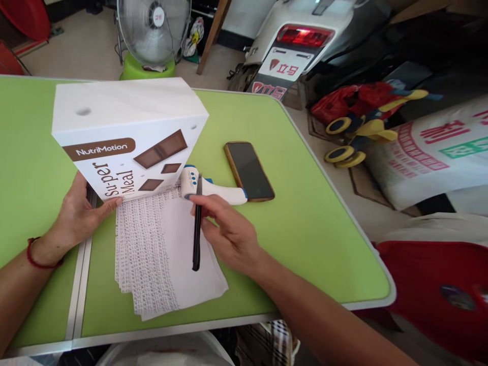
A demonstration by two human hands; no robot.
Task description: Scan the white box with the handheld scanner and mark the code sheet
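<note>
My left hand grips the lower left corner of a white NutriMotion box, with the thumb on its front edge. The box stands tilted on the table, over the top of a stack of written paper sheets. My right hand is closed around a slim black box cutter, its grey blade pointing up and away from me. Right behind the blade lies a white and blue handheld infrared thermometer, partly covered by my fingers. A dark phone in a brown case rests beyond it.
The green table has a metal rim and a seam at left. Beyond it are a fan on a green stool, a white scooter, a yellow and blue wheeled toy and a printed sack. A red chair stands at right.
</note>
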